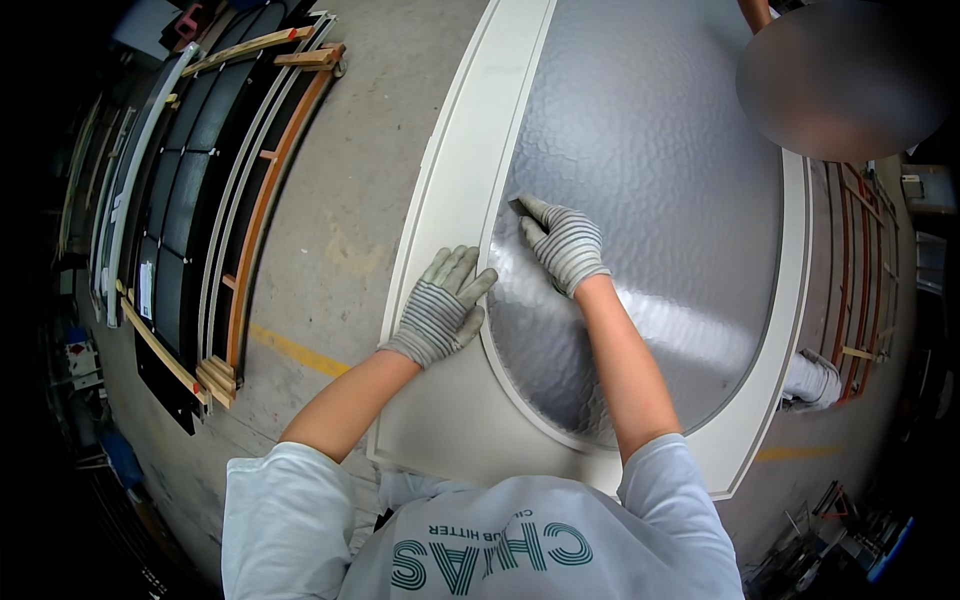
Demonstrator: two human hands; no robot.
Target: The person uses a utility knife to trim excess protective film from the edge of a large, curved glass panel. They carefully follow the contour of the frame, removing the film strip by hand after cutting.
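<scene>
A large cream-coloured door panel [470, 120] lies flat before me, with a big rounded pane of textured glass [660, 160] set in it. My left hand [440, 305], in a grey-and-white striped work glove, rests open on the panel's border beside the pane's curved edge. My right hand [565, 240], gloved alike, is closed in a pinch over the glass near its left edge. From its fingertips sticks out a small dark flat piece [517, 207], like a blade or scraper; most of it is hidden in the grip.
Another person [760, 12] stands at the far right of the panel. On the left, a wood-edged rack [255, 240] holds dark gridded panels [185, 180]. A reddish metal rack [850, 270] stands to the right. A yellow line [295, 350] crosses the concrete floor [335, 190].
</scene>
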